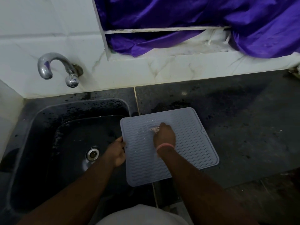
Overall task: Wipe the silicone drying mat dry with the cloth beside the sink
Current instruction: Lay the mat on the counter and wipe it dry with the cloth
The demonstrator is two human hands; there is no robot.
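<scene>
A grey-blue silicone drying mat (191, 146) with wavy ridges lies on the dark counter, its left edge over the sink rim. My right hand (164, 135) rests on the mat's upper middle and grips a small pale cloth (154, 129), which is mostly hidden under the fingers. My left hand (117, 151) holds the mat's left edge, with the thumb on top.
A dark sink (48, 127) with a metal drain (92, 153) sits to the left, wet with droplets. A chrome tap (56, 69) projects from the white tiled wall. Purple fabric (194, 17) hangs over the window ledge. Dark counter (243, 119) extends to the right.
</scene>
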